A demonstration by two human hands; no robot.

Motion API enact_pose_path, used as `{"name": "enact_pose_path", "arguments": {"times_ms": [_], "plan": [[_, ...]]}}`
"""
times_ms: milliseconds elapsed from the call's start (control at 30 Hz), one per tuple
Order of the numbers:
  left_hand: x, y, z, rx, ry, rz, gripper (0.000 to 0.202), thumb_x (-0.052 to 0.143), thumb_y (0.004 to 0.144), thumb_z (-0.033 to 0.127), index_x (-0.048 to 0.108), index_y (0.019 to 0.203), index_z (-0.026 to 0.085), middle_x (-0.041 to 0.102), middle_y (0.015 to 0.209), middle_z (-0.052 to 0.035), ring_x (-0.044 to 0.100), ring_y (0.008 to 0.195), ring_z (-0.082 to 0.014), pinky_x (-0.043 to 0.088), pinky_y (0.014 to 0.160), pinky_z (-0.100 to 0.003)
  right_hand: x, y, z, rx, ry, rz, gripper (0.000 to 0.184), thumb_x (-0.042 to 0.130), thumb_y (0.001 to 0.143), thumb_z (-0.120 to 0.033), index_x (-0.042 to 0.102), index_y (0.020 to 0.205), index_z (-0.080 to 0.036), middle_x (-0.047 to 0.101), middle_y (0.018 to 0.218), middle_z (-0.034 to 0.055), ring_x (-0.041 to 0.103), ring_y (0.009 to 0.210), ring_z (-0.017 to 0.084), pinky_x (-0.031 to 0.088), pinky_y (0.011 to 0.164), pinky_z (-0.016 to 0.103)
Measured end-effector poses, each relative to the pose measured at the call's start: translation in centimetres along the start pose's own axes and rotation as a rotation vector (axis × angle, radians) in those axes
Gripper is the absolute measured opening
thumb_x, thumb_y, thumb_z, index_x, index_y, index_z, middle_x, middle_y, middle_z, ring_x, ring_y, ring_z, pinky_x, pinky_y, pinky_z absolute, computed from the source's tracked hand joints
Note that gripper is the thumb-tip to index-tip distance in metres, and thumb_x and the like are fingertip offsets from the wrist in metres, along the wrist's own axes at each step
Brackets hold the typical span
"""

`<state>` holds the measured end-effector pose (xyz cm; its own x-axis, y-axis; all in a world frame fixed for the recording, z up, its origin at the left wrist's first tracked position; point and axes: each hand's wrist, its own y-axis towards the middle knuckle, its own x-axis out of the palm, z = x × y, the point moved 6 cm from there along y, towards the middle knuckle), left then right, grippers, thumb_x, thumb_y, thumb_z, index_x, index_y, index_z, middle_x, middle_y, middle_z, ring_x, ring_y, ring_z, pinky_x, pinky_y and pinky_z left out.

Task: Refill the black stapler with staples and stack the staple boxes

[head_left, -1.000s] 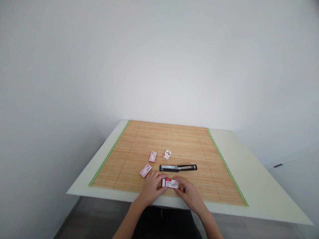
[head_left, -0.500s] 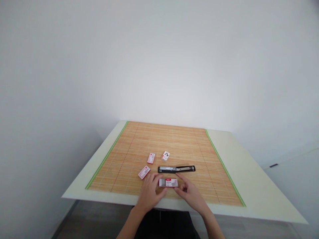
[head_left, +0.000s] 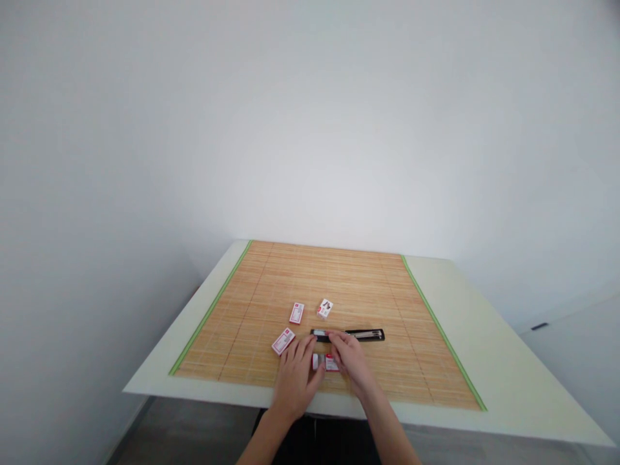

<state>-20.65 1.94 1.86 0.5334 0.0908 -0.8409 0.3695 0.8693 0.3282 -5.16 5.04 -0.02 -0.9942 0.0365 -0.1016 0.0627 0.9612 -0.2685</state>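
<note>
A black stapler (head_left: 368, 335) lies opened out flat on the mat, its metal parts showing. In front of it is a small red and white staple box (head_left: 332, 363) with a grey section showing at its left; my right hand covers its right end. My left hand (head_left: 296, 374) rests on the mat with fingers stretched out, thumb by the box's left end and fingertips near the stapler's left end. My right hand (head_left: 349, 357) reaches over the box to the stapler's left half, thumb and fingers pinched together. What sits in that pinch is too small to make out.
Three more small red and white boxes lie around: one beside my left fingertips (head_left: 283, 341), one behind it (head_left: 297, 313) and one with a picture on top (head_left: 325, 308). The bamboo mat (head_left: 334, 271) with green edges covers much of the white table (head_left: 484, 336). White walls stand behind.
My right hand has moved left from the box's right end to the stapler's left half and closed into a pinch. My left hand stays by the box. The view has shifted slightly.
</note>
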Motion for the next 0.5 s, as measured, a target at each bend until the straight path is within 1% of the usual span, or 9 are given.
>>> {"name": "enact_pose_path", "arguments": {"times_ms": [67, 133, 167, 233, 300, 333, 400, 467, 500], "plan": [[0.0, 0.0, 0.0, 0.002, -0.014, -0.002, 0.054, 0.053, 0.101, 0.038, 0.046, 0.153, 0.027, 0.051, 0.152, -0.0083, 0.045, 0.140, -0.0306, 0.039, 0.116, -0.051, 0.1, 0.3, -0.1, -0.009, -0.031, 0.030, 0.071, 0.049, 0.087, -0.071, 0.070, 0.114, -0.009, 0.041, 0.043, -0.0084, 0.029, 0.036, 0.010, 0.024, 0.039, 0.023], [0.0, 0.0, 0.1, -0.005, -0.033, -0.014, 0.054, 0.052, 0.101, 0.038, 0.045, 0.153, 0.027, 0.051, 0.152, -0.0090, 0.044, 0.140, -0.0315, 0.038, 0.116, -0.053, 0.0, 0.4, -0.4, -0.030, -0.086, 0.063, 0.065, 0.051, 0.087, -0.068, 0.073, 0.109, -0.010, 0.051, 0.046, -0.0039, 0.040, 0.038, 0.012, 0.031, 0.041, 0.024], [0.0, -0.1, 0.1, -0.012, -0.043, -0.019, 0.054, 0.052, 0.101, 0.038, 0.045, 0.153, 0.027, 0.051, 0.152, -0.0090, 0.044, 0.140, -0.0318, 0.038, 0.116, -0.053, -0.2, 0.4, -0.6, -0.048, -0.119, 0.082, 0.060, 0.053, 0.088, -0.065, 0.074, 0.107, -0.012, 0.059, 0.052, 0.0001, 0.049, 0.044, 0.015, 0.037, 0.045, 0.025], [-0.1, -0.1, 0.1, -0.026, -0.064, -0.026, 0.053, 0.053, 0.100, 0.038, 0.046, 0.152, 0.028, 0.052, 0.152, -0.0089, 0.044, 0.139, -0.0322, 0.038, 0.115, -0.054, -0.6, 0.2, -1.0, -0.088, -0.188, 0.118, 0.050, 0.057, 0.089, -0.058, 0.075, 0.104, -0.014, 0.073, 0.074, 0.0081, 0.065, 0.063, 0.020, 0.048, 0.059, 0.028], [-0.1, 0.0, 0.1, -0.036, -0.081, -0.020, 0.053, 0.054, 0.099, 0.037, 0.048, 0.151, 0.028, 0.053, 0.151, -0.0089, 0.046, 0.138, -0.0323, 0.039, 0.115, -0.054, -0.9, 0.0, -1.4, -0.118, -0.249, 0.136, 0.042, 0.060, 0.089, -0.053, 0.076, 0.102, -0.016, 0.077, 0.093, 0.0118, 0.070, 0.082, 0.024, 0.052, 0.074, 0.031], [-0.2, 0.0, 0.1, -0.038, -0.087, -0.016, 0.052, 0.054, 0.099, 0.036, 0.049, 0.150, 0.028, 0.053, 0.150, -0.0089, 0.046, 0.138, -0.0323, 0.039, 0.114, -0.054, -1.0, 0.0, -1.4, -0.126, -0.272, 0.135, 0.039, 0.061, 0.088, -0.051, 0.076, 0.101, -0.017, 0.077, 0.098, 0.0123, 0.071, 0.087, 0.025, 0.052, 0.078, 0.032], [-0.3, 0.1, 0.2, -0.039, -0.096, -0.007, 0.051, 0.054, 0.099, 0.036, 0.050, 0.149, 0.029, 0.054, 0.149, -0.0087, 0.047, 0.137, -0.0319, 0.040, 0.114, -0.054, -1.0, 0.0, -1.4, -0.126, -0.294, 0.123, 0.039, 0.061, 0.088, -0.049, 0.076, 0.102, -0.017, 0.077, 0.098, 0.0118, 0.071, 0.087, 0.025, 0.052, 0.078, 0.033], [-0.4, 0.1, 0.2, -0.042, -0.098, -0.007, 0.051, 0.054, 0.099, 0.036, 0.050, 0.149, 0.029, 0.054, 0.149, -0.0081, 0.047, 0.137, -0.0315, 0.040, 0.114, -0.053, -0.9, 0.1, -1.2, -0.113, -0.282, 0.105, 0.041, 0.059, 0.088, -0.051, 0.076, 0.105, -0.017, 0.077, 0.090, 0.0101, 0.069, 0.076, 0.023, 0.051, 0.069, 0.031], [-0.4, 0.1, 0.2, -0.042, -0.097, -0.009, 0.050, 0.053, 0.099, 0.036, 0.050, 0.149, 0.029, 0.054, 0.149, -0.0080, 0.046, 0.137, -0.0315, 0.040, 0.114, -0.053, -0.9, 0.3, -1.0, -0.103, -0.267, 0.095, 0.043, 0.058, 0.088, -0.052, 0.075, 0.105, -0.016, 0.076, 0.083, 0.0086, 0.067, 0.069, 0.021, 0.050, 0.063, 0.030]]}}
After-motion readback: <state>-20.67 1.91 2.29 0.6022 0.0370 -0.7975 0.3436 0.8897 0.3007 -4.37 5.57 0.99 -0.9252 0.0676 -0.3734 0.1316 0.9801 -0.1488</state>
